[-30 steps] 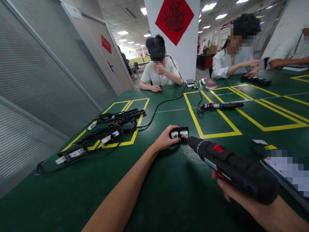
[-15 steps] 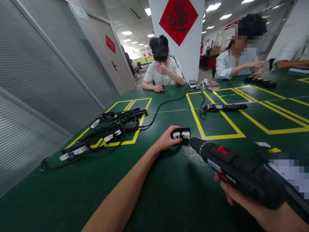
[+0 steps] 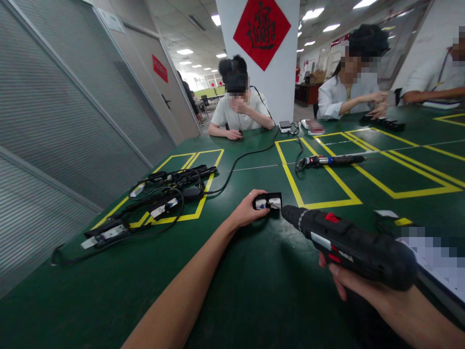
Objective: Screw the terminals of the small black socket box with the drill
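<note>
The right hand [image 3: 363, 283] is wrapped around a black power drill [image 3: 348, 247], whose nose points left at a small black box [image 3: 275, 198] on the green table [image 3: 261, 300]; bit contact is unclear. The left hand [image 3: 247, 209] grips the box's left end. Beyond, left, lie black cabled parts [image 3: 192, 193]; farther, a person [image 3: 259, 112] sits.

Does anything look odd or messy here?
Just the untidy heap of black cables and parts at left: part of it trails outside the yellow tape outline. Nothing stands out about the drill or small black box.
</note>
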